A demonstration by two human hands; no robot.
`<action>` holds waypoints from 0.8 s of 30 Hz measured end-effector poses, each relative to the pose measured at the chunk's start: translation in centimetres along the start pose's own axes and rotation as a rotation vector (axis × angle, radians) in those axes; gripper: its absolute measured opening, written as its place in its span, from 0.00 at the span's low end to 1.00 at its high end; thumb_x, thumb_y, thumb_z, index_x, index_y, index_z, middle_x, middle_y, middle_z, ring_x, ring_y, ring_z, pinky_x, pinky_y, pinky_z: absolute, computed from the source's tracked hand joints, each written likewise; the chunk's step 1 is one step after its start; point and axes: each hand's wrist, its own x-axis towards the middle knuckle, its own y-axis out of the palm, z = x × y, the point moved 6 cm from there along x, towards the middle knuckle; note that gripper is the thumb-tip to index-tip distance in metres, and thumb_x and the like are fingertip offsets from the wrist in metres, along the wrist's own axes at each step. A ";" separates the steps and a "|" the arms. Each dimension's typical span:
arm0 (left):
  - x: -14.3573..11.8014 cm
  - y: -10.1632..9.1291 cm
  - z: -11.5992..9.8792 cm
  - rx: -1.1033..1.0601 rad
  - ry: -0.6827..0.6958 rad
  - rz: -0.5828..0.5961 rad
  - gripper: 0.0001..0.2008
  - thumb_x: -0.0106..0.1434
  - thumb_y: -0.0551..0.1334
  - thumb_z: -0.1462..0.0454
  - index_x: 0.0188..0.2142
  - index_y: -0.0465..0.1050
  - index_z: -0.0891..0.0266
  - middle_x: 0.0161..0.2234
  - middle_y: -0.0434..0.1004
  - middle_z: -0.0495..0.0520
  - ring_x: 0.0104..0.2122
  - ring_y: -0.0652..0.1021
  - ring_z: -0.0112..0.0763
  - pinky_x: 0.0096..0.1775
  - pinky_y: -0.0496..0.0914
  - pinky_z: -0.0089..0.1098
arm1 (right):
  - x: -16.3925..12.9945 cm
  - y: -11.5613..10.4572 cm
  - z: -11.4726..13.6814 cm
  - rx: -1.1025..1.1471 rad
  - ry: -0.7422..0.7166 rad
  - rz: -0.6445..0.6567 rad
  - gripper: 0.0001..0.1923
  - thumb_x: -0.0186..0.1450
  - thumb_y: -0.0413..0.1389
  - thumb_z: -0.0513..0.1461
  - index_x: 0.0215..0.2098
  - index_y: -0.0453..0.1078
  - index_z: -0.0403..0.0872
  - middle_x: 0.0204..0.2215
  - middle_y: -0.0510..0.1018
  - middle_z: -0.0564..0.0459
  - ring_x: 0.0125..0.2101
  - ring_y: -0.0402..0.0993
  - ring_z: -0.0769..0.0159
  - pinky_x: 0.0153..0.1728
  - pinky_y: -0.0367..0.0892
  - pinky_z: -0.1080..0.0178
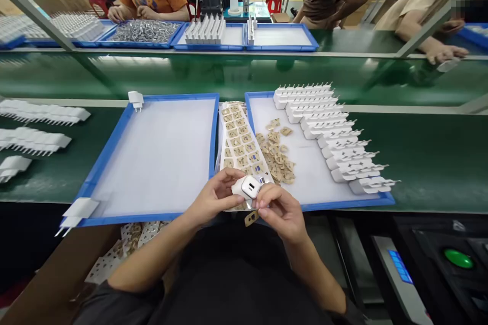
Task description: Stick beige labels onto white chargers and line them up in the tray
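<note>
My left hand [213,195] grips a white USB charger [249,186] between thumb and fingers, its port face turned up toward me. My right hand [280,208] is closed in a pinch at the charger's right side; what lies between its fingertips is too small to make out. Just below these fingertips is a small tan paper piece [251,218] with cut-outs; whether it is held or falling is unclear. Under and behind my hands lies a sheet of tan labels [240,137]. A pile of loose tan pieces [278,157] lies to its right.
The left blue-rimmed tray [214,137] has white plugs on two corners. Rows of white chargers [324,132] line the right tray [316,162]. More chargers [34,137] stand at far left. Beyond a green belt [213,73] are more trays and several people. A green button [458,259] is lower right.
</note>
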 end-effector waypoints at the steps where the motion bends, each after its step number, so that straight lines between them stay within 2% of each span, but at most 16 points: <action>1: -0.3 -0.1 0.3 0.026 0.021 -0.004 0.21 0.59 0.72 0.57 0.47 0.69 0.58 0.44 0.79 0.56 0.44 0.81 0.37 0.46 0.77 0.36 | 0.1 0.4 -0.2 0.005 0.011 -0.003 0.03 0.68 0.59 0.41 0.36 0.71 0.51 0.30 0.77 0.52 0.33 0.75 0.61 0.35 0.74 0.57; 6: -1.3 -0.4 0.2 0.339 0.148 -0.054 0.21 0.64 0.68 0.62 0.56 0.68 0.57 0.57 0.74 0.62 0.56 0.77 0.42 0.56 0.73 0.42 | 0.1 1.2 -1.8 -0.008 0.112 -0.024 0.02 0.68 0.59 0.40 0.36 0.72 0.51 0.31 0.75 0.53 0.33 0.73 0.64 0.35 0.72 0.61; 8: -1.5 -0.6 0.0 0.495 0.217 -0.093 0.23 0.63 0.69 0.60 0.56 0.70 0.59 0.57 0.74 0.63 0.58 0.75 0.44 0.58 0.72 0.44 | -0.1 1.3 -2.3 0.006 0.158 -0.005 0.03 0.68 0.59 0.41 0.36 0.72 0.51 0.31 0.75 0.53 0.32 0.73 0.64 0.35 0.72 0.61; 10: -1.8 -0.9 -0.1 0.574 0.263 -0.148 0.22 0.62 0.70 0.59 0.55 0.72 0.59 0.54 0.78 0.62 0.56 0.77 0.44 0.57 0.73 0.44 | -0.3 1.3 -2.7 0.027 0.196 0.003 0.05 0.68 0.60 0.43 0.35 0.71 0.51 0.30 0.75 0.53 0.31 0.73 0.63 0.34 0.72 0.60; 13: -2.1 -1.1 0.2 0.567 0.280 -0.202 0.21 0.63 0.69 0.61 0.55 0.73 0.59 0.52 0.81 0.60 0.51 0.81 0.41 0.54 0.75 0.41 | -0.2 0.6 -2.8 0.008 0.203 -0.096 0.07 0.67 0.60 0.44 0.34 0.71 0.51 0.29 0.74 0.53 0.31 0.73 0.62 0.33 0.72 0.59; 16: -2.4 -0.8 0.2 0.566 0.304 -0.181 0.21 0.64 0.67 0.63 0.56 0.73 0.59 0.53 0.81 0.59 0.52 0.81 0.40 0.55 0.75 0.39 | 0.2 -0.2 -2.6 -0.097 0.174 -0.230 0.05 0.67 0.60 0.42 0.35 0.71 0.51 0.32 0.75 0.51 0.36 0.74 0.60 0.39 0.73 0.57; 19: -2.5 -0.6 -0.2 0.574 0.350 -0.159 0.21 0.64 0.65 0.65 0.57 0.73 0.58 0.54 0.80 0.59 0.53 0.80 0.38 0.55 0.75 0.38 | 0.6 -0.1 -2.6 -0.166 0.182 -0.242 0.03 0.68 0.58 0.41 0.36 0.70 0.51 0.34 0.76 0.50 0.39 0.75 0.59 0.43 0.73 0.56; 24: -2.4 -0.6 -0.6 0.577 0.409 -0.146 0.21 0.64 0.65 0.67 0.57 0.72 0.59 0.53 0.80 0.59 0.53 0.81 0.37 0.55 0.75 0.36 | 0.7 0.1 -2.8 -0.179 0.204 -0.269 0.03 0.67 0.60 0.41 0.36 0.72 0.51 0.33 0.76 0.52 0.37 0.75 0.61 0.42 0.73 0.58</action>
